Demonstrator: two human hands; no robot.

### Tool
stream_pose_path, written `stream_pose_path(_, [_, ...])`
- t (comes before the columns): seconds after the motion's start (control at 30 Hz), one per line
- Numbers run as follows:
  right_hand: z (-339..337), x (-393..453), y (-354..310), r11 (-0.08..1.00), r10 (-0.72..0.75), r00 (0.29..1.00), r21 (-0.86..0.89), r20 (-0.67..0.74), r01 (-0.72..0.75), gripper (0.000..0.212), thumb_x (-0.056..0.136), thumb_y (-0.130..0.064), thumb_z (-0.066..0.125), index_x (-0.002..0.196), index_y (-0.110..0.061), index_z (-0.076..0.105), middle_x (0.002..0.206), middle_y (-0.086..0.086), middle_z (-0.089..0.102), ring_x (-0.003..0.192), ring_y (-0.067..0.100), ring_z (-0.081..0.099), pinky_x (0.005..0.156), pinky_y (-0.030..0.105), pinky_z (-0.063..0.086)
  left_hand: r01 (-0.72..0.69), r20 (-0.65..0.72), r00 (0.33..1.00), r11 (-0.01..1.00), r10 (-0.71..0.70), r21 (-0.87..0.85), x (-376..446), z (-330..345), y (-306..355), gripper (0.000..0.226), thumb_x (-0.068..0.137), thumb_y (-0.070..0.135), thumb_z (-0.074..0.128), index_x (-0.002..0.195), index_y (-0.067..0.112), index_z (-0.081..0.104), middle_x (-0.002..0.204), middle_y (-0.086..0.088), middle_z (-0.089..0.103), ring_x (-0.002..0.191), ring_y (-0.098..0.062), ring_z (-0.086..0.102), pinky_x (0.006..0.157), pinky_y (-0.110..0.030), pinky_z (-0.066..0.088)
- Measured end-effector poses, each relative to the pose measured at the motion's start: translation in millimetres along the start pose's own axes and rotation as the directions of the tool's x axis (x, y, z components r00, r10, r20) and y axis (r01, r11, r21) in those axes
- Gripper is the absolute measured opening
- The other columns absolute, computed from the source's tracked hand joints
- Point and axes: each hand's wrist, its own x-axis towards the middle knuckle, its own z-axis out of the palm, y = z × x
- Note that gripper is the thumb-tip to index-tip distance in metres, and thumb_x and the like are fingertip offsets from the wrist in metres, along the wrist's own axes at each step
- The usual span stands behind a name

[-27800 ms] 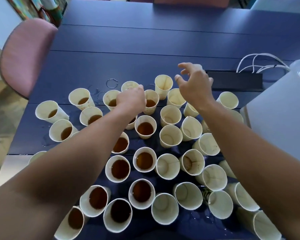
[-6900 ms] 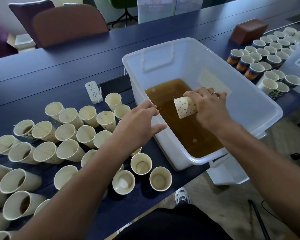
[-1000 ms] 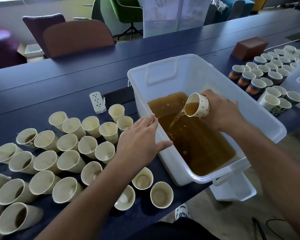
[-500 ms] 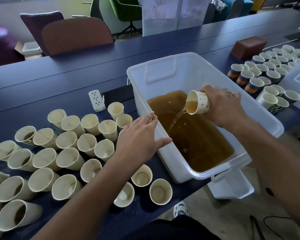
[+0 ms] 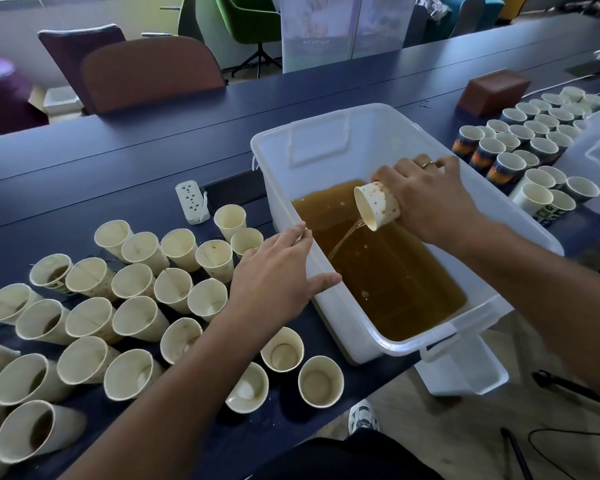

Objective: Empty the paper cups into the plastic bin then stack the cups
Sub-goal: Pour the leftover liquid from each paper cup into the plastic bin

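Right hand: your right hand [image 5: 430,199], right of centre in the frame, is closed around a spotted paper cup [image 5: 377,205], gripping its base end from the side.
Spotted paper cup: tipped past level over the plastic bin [image 5: 343,308], mouth facing left and down; a thin brown stream runs from its lower lip into the brown liquid [image 5: 388,271].
Plastic bin: translucent white, sitting on the dark blue table [image 5: 118,174] at centre right, its near corner hanging past the table edge; the liquid covers its floor.
Left hand: your left hand [image 5: 278,275] is at centre, palm down and fingers spread, holding nothing; the thumb tip rests against the bin's left rim and the fingers reach toward that same rim.
Emptied cups: a crowd of cream paper cups [image 5: 136,306] fills the left and lower left of the frame, all upright and unstacked, packed close beside each other; a few at far left show a dark residue at the bottom.
Near cups: three separate cups [image 5: 321,381] stand at the table's near edge, just beside the bin's lower left corner.
Other cups: a second cluster of printed cups [image 5: 520,147] stands upper right, beyond the bin.
Power strip: a white power strip [image 5: 192,201] lies on the table above the cream cups, left of the bin.
Box: a brown box [image 5: 492,91] sits at upper right, behind the printed cups.
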Motion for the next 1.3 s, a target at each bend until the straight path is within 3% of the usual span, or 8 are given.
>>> stream_pose_path(0.27, [7, 1, -4, 0.999, -0.008, 0.999, -0.031, 0.038, 0.009, 0.055, 0.081, -0.022, 0.076, 0.128, -0.025, 0.047, 0.119, 0.010, 0.061, 0.113, 0.034, 0.055, 0.092, 0.048, 0.031, -0.004, -0.002, 1.000, 1.000, 0.004, 0.003, -1, 0, -1, 0.089, 0.087, 0.077, 0.040, 0.159, 0.028, 0.020, 0.167, 0.015, 0.013, 0.152, -0.013, 0.020, 0.116, -0.045, 0.032])
stream_pose_path(0.43, [0, 4, -3, 0.998, 0.068, 0.996, 0.010, -0.058, -0.067, 0.060, 0.076, -0.021, 0.081, 0.126, -0.024, 0.047, 0.118, 0.013, 0.061, 0.112, 0.038, 0.055, 0.091, 0.051, 0.032, -0.003, -0.003, 1.000, 1.000, 0.003, 0.002, -1, 0, 0, 0.089, 0.088, 0.076, 0.041, 0.159, 0.027, 0.020, 0.167, 0.015, 0.013, 0.152, -0.013, 0.021, 0.116, -0.044, 0.032])
stream_pose_path(0.6, [7, -5, -7, 0.999, 0.035, 0.997, -0.003, 0.069, -0.035, 0.055, 0.083, -0.023, 0.074, 0.130, -0.025, 0.045, 0.122, 0.010, 0.060, 0.115, 0.033, 0.053, 0.093, 0.049, 0.031, -0.002, 0.002, 1.000, 1.000, 0.002, 0.001, -2, -2, 0, 0.088, 0.088, 0.076, 0.040, 0.159, 0.027, 0.020, 0.167, 0.015, 0.013, 0.152, -0.014, 0.021, 0.116, -0.045, 0.032])
stream_pose_path(0.77, [4, -4, -7, 0.988, 0.144, 0.988, 0.066, -0.049, -0.140, 0.059, 0.078, -0.023, 0.080, 0.126, -0.025, 0.046, 0.118, 0.011, 0.061, 0.111, 0.035, 0.055, 0.092, 0.050, 0.032, -0.002, 0.002, 1.000, 1.000, 0.002, -0.012, -3, -2, 0, 0.088, 0.088, 0.076, 0.040, 0.159, 0.028, 0.021, 0.167, 0.015, 0.013, 0.152, -0.013, 0.021, 0.116, -0.045, 0.033])
stream_pose_path(0.9, [16, -15, -15, 0.988, 0.137, 0.977, 0.044, 0.162, -0.146, 0.051, 0.086, -0.028, 0.071, 0.126, -0.029, 0.040, 0.120, 0.006, 0.059, 0.115, 0.030, 0.053, 0.093, 0.045, 0.032, -0.011, -0.004, 1.000, 1.000, 0.011, -0.017, -3, 0, -1, 0.088, 0.088, 0.076, 0.040, 0.159, 0.027, 0.021, 0.167, 0.014, 0.014, 0.152, -0.014, 0.021, 0.117, -0.046, 0.033])
stream_pose_path(1.03, [15, -19, -24, 0.908, 0.261, 0.942, 0.277, 0.213, -0.315, 0.060, 0.078, -0.033, 0.078, 0.127, -0.029, 0.043, 0.119, 0.005, 0.056, 0.115, 0.030, 0.051, 0.095, 0.047, 0.033, -0.036, -0.038, 0.999, 0.997, 0.034, -0.062, -3, 6, -6, 0.087, 0.088, 0.076, 0.041, 0.159, 0.028, 0.022, 0.166, 0.015, 0.015, 0.151, -0.013, 0.022, 0.117, -0.045, 0.034])
stream_pose_path(1.17, [-11, -14, -45, 0.775, 0.353, 0.924, 0.508, 0.144, -0.375, 0.071, 0.073, -0.028, 0.084, 0.134, -0.026, 0.046, 0.127, 0.010, 0.044, 0.122, 0.032, 0.040, 0.102, 0.052, 0.034, -0.028, -0.016, 1.000, 0.956, 0.024, -0.293, -4, 1, -17, 0.074, 0.089, 0.067, 0.052, 0.152, 0.029, 0.040, 0.160, 0.014, 0.033, 0.145, -0.010, 0.032, 0.113, -0.038, 0.036])
stream_pose_path(1.3, [-44, -11, -78, 0.691, 0.293, 0.949, 0.660, 0.118, -0.296, 0.075, 0.074, -0.031, 0.085, 0.135, -0.028, 0.043, 0.128, 0.005, 0.041, 0.122, 0.023, 0.038, 0.105, 0.050, 0.036, -0.029, -0.165, 0.978, 0.704, -0.126, -0.710, -23, -27, -40, 0.030, 0.098, 0.045, 0.055, 0.120, 0.028, 0.067, 0.111, 0.014, 0.071, 0.103, 0.001, 0.064, 0.089, -0.023, 0.049])
